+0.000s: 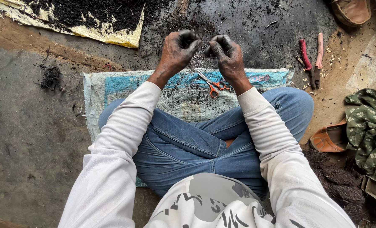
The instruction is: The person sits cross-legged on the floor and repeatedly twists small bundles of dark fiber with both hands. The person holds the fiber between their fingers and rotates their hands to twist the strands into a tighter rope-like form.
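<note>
Sitting cross-legged on a woven sack [112, 90], a person holds soot-blackened left hand [177, 50] and right hand [226, 52] together, fingers clenched, above orange-handled scissors [213, 85].

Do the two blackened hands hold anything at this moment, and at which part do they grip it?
It cannot be told. The left hand and right hand are curled with fingertips pinched close together, perhaps on something thin and dark, but nothing shows clearly. The scissors lie untouched.

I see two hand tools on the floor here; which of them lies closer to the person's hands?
The orange-handled scissors, on the woven sack just below the right hand. The pink-and-red-handled pliers lie apart, on bare floor further right.
</note>
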Demonstrator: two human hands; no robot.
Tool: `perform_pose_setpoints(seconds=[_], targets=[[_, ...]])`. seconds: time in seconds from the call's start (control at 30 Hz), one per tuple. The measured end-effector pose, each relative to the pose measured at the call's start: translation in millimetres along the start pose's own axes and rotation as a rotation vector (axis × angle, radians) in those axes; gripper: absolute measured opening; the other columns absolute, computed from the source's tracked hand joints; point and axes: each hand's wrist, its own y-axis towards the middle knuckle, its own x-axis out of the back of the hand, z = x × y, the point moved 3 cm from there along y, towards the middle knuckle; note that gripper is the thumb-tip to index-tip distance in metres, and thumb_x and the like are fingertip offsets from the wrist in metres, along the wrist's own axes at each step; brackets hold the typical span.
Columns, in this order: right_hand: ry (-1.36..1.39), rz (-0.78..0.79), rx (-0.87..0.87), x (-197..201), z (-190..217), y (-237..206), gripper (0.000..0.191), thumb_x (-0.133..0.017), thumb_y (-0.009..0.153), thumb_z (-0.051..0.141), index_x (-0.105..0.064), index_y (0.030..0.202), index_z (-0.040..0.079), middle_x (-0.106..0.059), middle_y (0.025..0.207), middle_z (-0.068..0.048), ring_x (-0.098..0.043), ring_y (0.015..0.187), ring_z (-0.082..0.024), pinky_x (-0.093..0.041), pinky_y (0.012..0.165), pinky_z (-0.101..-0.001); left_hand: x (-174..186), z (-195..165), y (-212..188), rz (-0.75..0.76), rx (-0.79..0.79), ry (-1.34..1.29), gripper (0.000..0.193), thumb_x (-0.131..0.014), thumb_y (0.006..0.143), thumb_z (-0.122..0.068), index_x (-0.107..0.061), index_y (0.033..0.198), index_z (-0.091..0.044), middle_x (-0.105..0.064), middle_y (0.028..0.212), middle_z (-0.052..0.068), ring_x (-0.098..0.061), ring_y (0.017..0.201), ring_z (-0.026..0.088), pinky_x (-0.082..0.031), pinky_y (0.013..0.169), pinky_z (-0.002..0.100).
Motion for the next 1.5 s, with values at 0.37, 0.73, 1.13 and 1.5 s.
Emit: perform_pose_setpoints(seconds=[0.37, 0.73, 1.13, 1.5], targets=[[0.132, -0.058, -0.008, -1, -14, 1, 0.014, -0.054, 0.112, 0.017, -0.058, 0.109, 0.003, -0.067, 0.096, -0.006, -0.066, 0.089, -0.014, -0.059, 0.084, -0.0317, 7, -34, -7, 0.035, -0.011, -0.034, 0.011, -0.074, 0.094, -0.014, -0.078, 0.099, -0.005, -0.079, 0.09, 0.008, -0.076, 0.082, 0.015, -0.062, 0.078, 0.032], [0.047, -0.063, 0.056, -2, -8, 0, 0.012, -0.055, 0.112, 0.015, -0.057, 0.111, 0.003, -0.065, 0.096, -0.006, -0.065, 0.089, -0.014, -0.059, 0.086, -0.0321, -1, -22, -6, 0.07, 0.046, -0.157, 0.007, -0.07, 0.096, -0.01, -0.075, 0.1, -0.007, -0.078, 0.097, 0.007, -0.074, 0.09, 0.014, -0.062, 0.086, 0.032], [-0.404, -0.094, 0.253, -16, -11, -5, 0.02, -0.05, 0.114, 0.018, -0.056, 0.102, 0.003, -0.069, 0.081, -0.01, -0.07, 0.07, -0.015, -0.059, 0.061, -0.0301, -12, -23, -16, 0.047, -0.014, 0.189, 0.008, -0.073, 0.094, -0.02, -0.075, 0.098, -0.013, -0.078, 0.095, 0.004, -0.074, 0.084, 0.017, -0.062, 0.076, 0.036], [-0.094, -0.064, 0.164, -8, 8, -5, 0.022, -0.052, 0.11, 0.017, -0.057, 0.129, 0.007, -0.07, 0.104, -0.007, -0.073, 0.086, -0.015, -0.064, 0.076, -0.0314, 0, -39, -19, 0.051, 0.154, 0.183, 0.022, -0.07, 0.092, -0.021, -0.078, 0.112, -0.017, -0.081, 0.1, 0.005, -0.078, 0.089, 0.019, -0.06, 0.084, 0.037]])
